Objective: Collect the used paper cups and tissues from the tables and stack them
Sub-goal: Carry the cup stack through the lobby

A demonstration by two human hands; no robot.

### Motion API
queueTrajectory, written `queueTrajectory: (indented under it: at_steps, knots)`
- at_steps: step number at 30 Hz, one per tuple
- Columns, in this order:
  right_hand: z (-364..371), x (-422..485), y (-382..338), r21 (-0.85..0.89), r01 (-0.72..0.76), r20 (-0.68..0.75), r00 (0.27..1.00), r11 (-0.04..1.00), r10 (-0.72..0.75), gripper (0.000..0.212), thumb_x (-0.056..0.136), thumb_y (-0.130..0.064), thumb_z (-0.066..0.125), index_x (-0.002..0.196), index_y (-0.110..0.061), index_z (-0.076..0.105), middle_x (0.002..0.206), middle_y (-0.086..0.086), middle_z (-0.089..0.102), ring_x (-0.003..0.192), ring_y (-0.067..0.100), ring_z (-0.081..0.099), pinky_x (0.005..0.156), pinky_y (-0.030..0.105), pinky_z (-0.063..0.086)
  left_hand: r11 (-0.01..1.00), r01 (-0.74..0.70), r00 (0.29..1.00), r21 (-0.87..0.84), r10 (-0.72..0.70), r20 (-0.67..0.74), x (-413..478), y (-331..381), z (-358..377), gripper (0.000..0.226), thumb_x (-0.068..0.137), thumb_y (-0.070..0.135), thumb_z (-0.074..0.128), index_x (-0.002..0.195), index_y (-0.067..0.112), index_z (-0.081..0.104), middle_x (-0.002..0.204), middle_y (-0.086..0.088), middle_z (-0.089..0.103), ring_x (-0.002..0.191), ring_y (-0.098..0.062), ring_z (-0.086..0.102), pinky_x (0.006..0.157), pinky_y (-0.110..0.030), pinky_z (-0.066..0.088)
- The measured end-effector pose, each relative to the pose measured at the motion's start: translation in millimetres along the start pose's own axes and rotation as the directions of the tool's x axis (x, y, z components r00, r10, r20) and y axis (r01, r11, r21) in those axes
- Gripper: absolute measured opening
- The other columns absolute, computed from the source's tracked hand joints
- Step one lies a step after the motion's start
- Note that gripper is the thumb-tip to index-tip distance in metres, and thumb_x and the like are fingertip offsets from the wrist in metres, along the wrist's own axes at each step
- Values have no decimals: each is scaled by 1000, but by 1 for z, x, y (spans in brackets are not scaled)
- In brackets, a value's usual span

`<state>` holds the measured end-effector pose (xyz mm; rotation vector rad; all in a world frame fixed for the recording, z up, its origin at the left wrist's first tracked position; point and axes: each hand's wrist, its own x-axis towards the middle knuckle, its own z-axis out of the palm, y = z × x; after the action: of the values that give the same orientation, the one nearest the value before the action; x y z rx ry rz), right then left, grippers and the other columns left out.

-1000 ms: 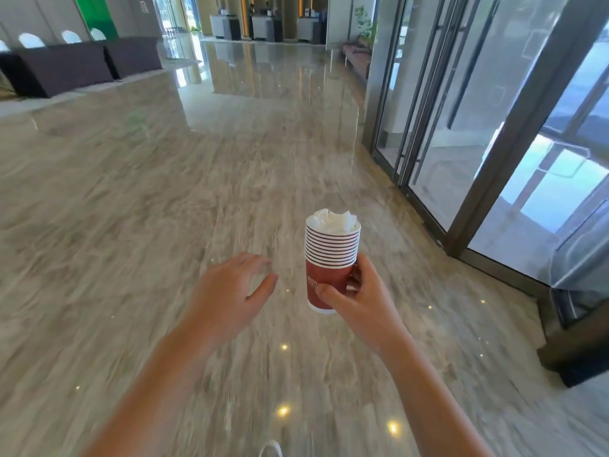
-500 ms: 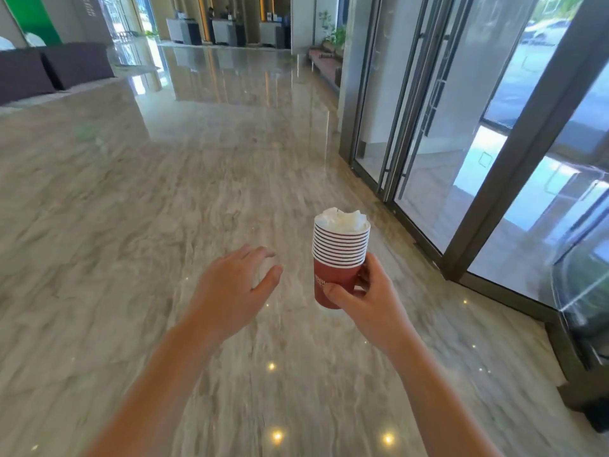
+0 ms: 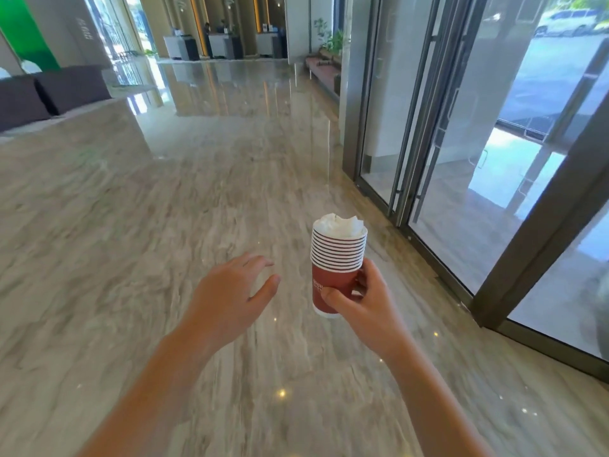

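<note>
the right hand (image 3: 365, 308) holds a stack of red paper cups (image 3: 337, 268) upright above the marble floor (image 3: 131, 242), thumb and fingers curled round the bottom cup. crumpled white tissues (image 3: 339, 224) fill the top cup. the left hand (image 3: 230, 295) hovers just beside the stack, apart from it, fingers relaxed and spread, holding nothing. glass doors (image 3: 478, 127) stand to the right.

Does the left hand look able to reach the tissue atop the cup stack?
Probably yes: the left hand hangs open beside the cup stack, which the right hand holds, with nothing between it and the tissue.
</note>
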<state>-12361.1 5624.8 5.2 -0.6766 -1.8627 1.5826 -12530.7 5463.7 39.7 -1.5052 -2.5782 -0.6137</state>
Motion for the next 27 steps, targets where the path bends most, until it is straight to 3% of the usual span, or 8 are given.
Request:
queueTrajectory:
  at_steps: [4, 10, 15, 19, 23, 27]
  knots:
    - [10, 91, -7, -20, 26, 58, 998, 999, -24, 46, 81, -17, 84, 114, -37, 58, 109, -15, 73, 101, 2, 71, 91, 33, 61, 1000, 28, 997, -3, -28, -66, 71, -28, 1, 48, 96, 60, 35, 123, 31, 61, 119, 16, 63, 103, -7, 62, 89, -33, 49]
    - [37, 206, 6, -22, 12, 78, 997, 1000, -10, 47, 82, -12, 83, 116, -33, 59, 112, -11, 74, 102, 5, 72, 92, 35, 61, 997, 68, 996, -34, -69, -47, 168, -84, 18, 45, 97, 60, 38, 126, 32, 59, 121, 17, 62, 107, -7, 61, 93, -36, 49]
    - [68, 309, 21, -76, 15, 69, 998, 997, -10, 48, 79, -19, 84, 118, -34, 59, 111, -13, 74, 102, 3, 71, 92, 35, 61, 998, 56, 997, -37, -59, -59, 259, -147, 40, 43, 98, 58, 39, 122, 30, 60, 119, 15, 62, 106, -10, 62, 88, -33, 48]
    - [96, 391, 13, -105, 13, 38, 999, 994, -10, 62, 65, -41, 82, 122, -31, 58, 113, -14, 73, 102, 2, 71, 91, 31, 61, 998, 53, 997, -41, -56, -52, 336, -199, 39, 45, 99, 58, 36, 125, 30, 59, 125, 15, 60, 112, -9, 60, 93, -32, 46]
    - [108, 465, 15, -127, 12, 11, 1000, 992, -10, 48, 80, -18, 84, 115, -36, 57, 112, -14, 72, 101, 1, 70, 91, 30, 60, 1000, 10, 1000, -23, -11, -27, 413, -232, 40, 48, 99, 59, 33, 127, 30, 58, 125, 16, 59, 112, -7, 58, 93, -28, 42]
    - [115, 535, 25, -114, -16, -20, 1000, 993, 14, 49, 81, -16, 84, 117, -34, 57, 114, -13, 71, 103, 4, 70, 94, 34, 61, 998, -17, 1000, -55, 15, -26, 485, -257, 53, 51, 97, 62, 31, 126, 31, 59, 122, 17, 60, 110, -7, 59, 91, -29, 43]
